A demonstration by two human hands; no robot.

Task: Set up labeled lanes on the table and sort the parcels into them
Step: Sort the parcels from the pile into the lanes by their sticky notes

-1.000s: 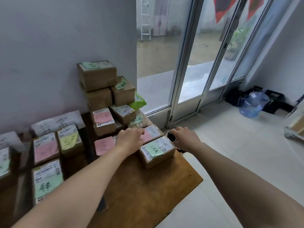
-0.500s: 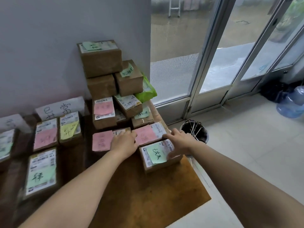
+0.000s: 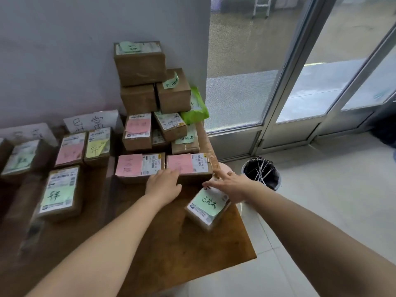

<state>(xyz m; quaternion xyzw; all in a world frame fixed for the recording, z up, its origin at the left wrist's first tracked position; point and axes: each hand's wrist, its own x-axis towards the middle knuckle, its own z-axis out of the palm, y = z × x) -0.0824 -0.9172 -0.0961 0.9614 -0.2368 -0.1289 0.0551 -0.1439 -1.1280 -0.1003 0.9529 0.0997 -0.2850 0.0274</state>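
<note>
Lying skewed under the right hand (image 3: 232, 186), the small brown cardboard parcel with a green handwritten note (image 3: 206, 207) sat on the brown wooden table (image 3: 192, 249), near its right edge. That hand's fingers were straight and spread, touching the parcel's far end without clasping it. Just left of it, the left hand (image 3: 164, 185) met the front edge of a flat brown parcel with a pink note (image 3: 188, 166); whether its bent fingers gripped anything could not be told. Beyond both hands rose a stack of brown boxes (image 3: 139, 63).
</note>
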